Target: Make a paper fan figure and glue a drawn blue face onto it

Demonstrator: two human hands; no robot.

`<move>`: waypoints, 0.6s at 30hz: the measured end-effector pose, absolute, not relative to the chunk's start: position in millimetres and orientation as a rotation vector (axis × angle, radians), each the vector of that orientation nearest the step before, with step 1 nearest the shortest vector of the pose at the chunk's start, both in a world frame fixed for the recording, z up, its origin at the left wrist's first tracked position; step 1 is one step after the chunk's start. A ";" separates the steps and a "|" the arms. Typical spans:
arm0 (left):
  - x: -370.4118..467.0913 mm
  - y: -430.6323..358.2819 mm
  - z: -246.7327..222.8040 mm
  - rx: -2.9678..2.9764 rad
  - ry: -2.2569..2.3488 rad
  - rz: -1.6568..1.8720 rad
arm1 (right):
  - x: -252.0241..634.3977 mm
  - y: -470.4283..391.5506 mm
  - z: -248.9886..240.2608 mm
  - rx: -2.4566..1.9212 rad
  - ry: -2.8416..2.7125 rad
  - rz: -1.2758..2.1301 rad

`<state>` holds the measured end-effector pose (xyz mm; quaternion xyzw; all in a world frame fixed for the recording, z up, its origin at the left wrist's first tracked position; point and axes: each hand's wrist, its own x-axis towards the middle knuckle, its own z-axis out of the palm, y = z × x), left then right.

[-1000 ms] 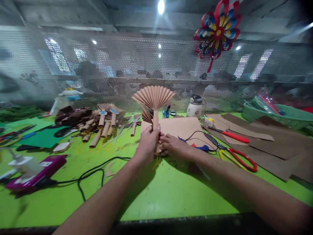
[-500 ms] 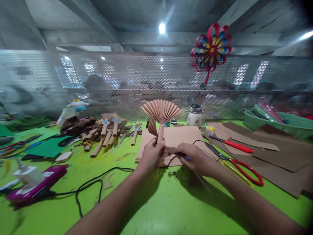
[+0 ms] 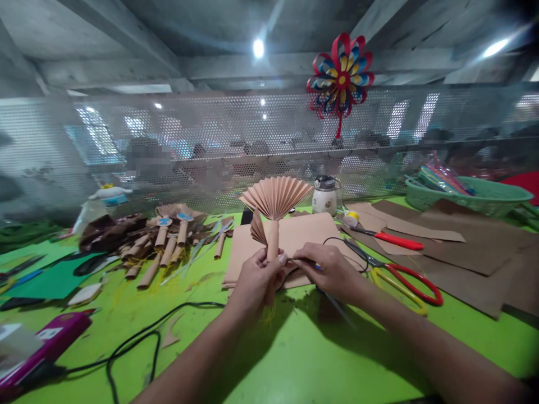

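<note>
My left hand (image 3: 259, 283) is closed around the rolled brown paper handle of a pleated paper fan (image 3: 275, 196), which stands upright in front of me. A smaller folded paper piece (image 3: 257, 229) sticks out at the handle's left side. Beside it, my right hand (image 3: 324, 266) is closed, its fingertips pinched close to the left thumb; whatever lies between them is mostly hidden. Under the right palm are a bit of blue and a clear glue stick (image 3: 342, 311), which look like parts of a glue gun. Behind both hands lies a stack of brown paper sheets (image 3: 303, 230).
Red- and yellow-handled scissors (image 3: 415, 283) and a red-handled tool (image 3: 398, 241) lie right, near dark brown paper (image 3: 471, 280). Several small paper fans (image 3: 168, 247) are piled left. A black cord (image 3: 185, 306) runs from the purple power strip (image 3: 54, 348). A jar (image 3: 324, 196) stands behind.
The view has swung to the right, so things on the table sit further left. My right fingertips have come closer to the left thumb and the fan's handle.
</note>
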<state>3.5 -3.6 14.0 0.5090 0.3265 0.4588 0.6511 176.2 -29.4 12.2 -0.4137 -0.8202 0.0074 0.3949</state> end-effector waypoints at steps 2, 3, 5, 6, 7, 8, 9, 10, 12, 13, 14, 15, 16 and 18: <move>4.1 -4.2 13.5 1.135 0.758 1.056 | 171.0 -30.2 6.5 -1.098 -2.037 -0.014; 4.2 -4.0 12.8 1.129 0.764 1.075 | 168.2 -30.9 3.5 -1.115 -2.023 -0.027; 3.8 -2.7 10.9 1.128 0.768 1.123 | 162.5 -32.5 -1.2 -1.132 -1.998 -0.044; 3.5 -1.8 9.8 1.130 0.767 1.145 | 159.9 -33.3 -2.4 -1.135 -1.988 -0.045; 3.1 -0.9 8.8 1.127 0.764 1.159 | 157.9 -33.9 -2.4 -1.133 -1.981 -0.038; 2.7 0.0 8.0 1.118 0.759 1.164 | 156.4 -34.3 -1.1 -1.129 -1.981 -0.017; 2.2 0.9 7.5 1.113 0.757 1.163 | 155.9 -34.5 1.5 -1.128 -1.979 0.009; 1.6 1.8 7.2 1.112 0.760 1.161 | 156.3 -34.7 5.3 -1.127 -1.970 0.033; 0.0 3.6 7.7 1.130 0.772 1.163 | 160.3 -36.7 16.0 -1.128 -1.909 0.041; -0.8 4.4 8.3 1.145 0.785 1.169 | 163.7 -39.2 22.2 -1.116 -1.852 0.025; -1.5 5.2 9.0 1.158 0.798 1.176 | 167.7 -43.3 28.6 -1.090 -1.785 0.011; -2.1 6.0 9.7 1.165 0.808 1.181 | 172.2 -48.9 34.7 -1.046 -1.718 0.012; -2.5 6.7 10.1 1.164 0.814 1.183 | 176.8 -55.8 40.3 -0.999 -1.659 0.050; -2.6 8.1 10.2 1.158 0.817 1.193 | 185.5 -70.9 48.5 -0.959 -1.570 0.234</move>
